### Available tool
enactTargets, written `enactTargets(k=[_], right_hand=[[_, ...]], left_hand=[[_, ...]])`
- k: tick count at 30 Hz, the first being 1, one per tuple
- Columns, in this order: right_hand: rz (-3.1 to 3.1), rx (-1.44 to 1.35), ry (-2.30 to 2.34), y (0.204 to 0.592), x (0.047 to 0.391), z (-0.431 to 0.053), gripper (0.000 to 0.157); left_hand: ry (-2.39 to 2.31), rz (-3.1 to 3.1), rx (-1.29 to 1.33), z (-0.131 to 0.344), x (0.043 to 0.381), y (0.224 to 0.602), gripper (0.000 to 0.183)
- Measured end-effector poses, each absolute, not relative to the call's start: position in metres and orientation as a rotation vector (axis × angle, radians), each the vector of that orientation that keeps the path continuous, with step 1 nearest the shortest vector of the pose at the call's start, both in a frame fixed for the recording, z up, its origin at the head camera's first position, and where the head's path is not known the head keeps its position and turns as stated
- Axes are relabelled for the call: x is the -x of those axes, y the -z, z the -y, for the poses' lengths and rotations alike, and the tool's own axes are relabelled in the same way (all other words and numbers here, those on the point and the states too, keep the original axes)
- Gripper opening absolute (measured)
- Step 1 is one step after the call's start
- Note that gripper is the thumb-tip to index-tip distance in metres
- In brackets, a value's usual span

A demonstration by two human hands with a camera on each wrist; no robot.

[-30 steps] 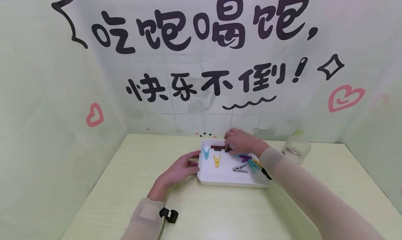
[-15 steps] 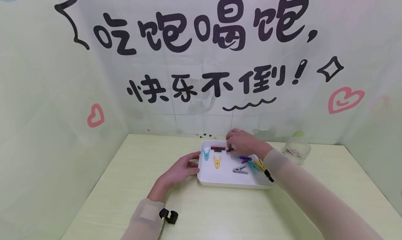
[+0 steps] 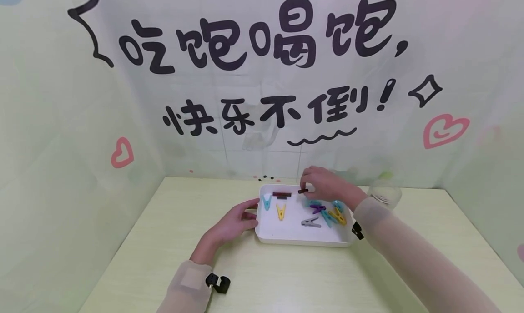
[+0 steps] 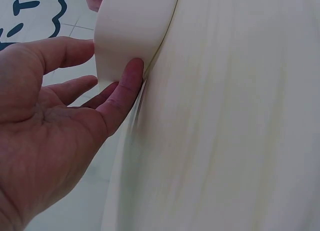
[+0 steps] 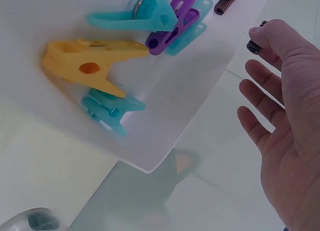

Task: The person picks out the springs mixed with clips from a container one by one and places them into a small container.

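My right hand (image 3: 325, 184) pinches a small dark spring (image 5: 253, 47) between thumb and fingertips, its other fingers loosely extended, above the back edge of the white tray (image 3: 282, 241). More dark reddish-brown springs (image 3: 281, 194) lie along the tray's back left. My left hand (image 3: 232, 221) rests at the tray's left side; in the left wrist view its thumb (image 4: 131, 73) and fairly straight fingers touch the outer wall. In the tray lie plastic clothespins: a blue one (image 3: 267, 202), a yellow one (image 3: 280, 212), a grey one (image 3: 311, 222), and a heap with a purple one (image 5: 172, 23) and a larger yellow one (image 5: 90, 66).
A clear round container (image 3: 385, 192) stands behind the right forearm. The pale wooden table (image 3: 286, 276) runs to a printed wall sheet (image 3: 196, 158) at the back. A black strap clip (image 3: 218, 283) hangs at the left sleeve.
My right hand has lifted slightly up and right with the spring, away from the others in the tray. More of the heaped clothespins shows. My left hand keeps its place.
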State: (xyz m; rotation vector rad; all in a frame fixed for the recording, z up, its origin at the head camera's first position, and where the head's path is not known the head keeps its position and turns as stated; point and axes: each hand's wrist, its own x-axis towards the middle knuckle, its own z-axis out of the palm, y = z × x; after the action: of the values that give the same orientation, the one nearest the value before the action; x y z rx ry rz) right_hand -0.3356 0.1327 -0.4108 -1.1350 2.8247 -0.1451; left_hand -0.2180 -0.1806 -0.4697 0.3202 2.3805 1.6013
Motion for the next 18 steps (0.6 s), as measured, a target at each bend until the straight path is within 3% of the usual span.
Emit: enactTargets(k=[18], right_hand=[[-2.875, 1.037, 0.495, 0.403, 0.322, -0.161, 0.012]], left_hand=[[-1.598, -2.402, -0.303, 0.179, 0.218, 0.472, 0.064]])
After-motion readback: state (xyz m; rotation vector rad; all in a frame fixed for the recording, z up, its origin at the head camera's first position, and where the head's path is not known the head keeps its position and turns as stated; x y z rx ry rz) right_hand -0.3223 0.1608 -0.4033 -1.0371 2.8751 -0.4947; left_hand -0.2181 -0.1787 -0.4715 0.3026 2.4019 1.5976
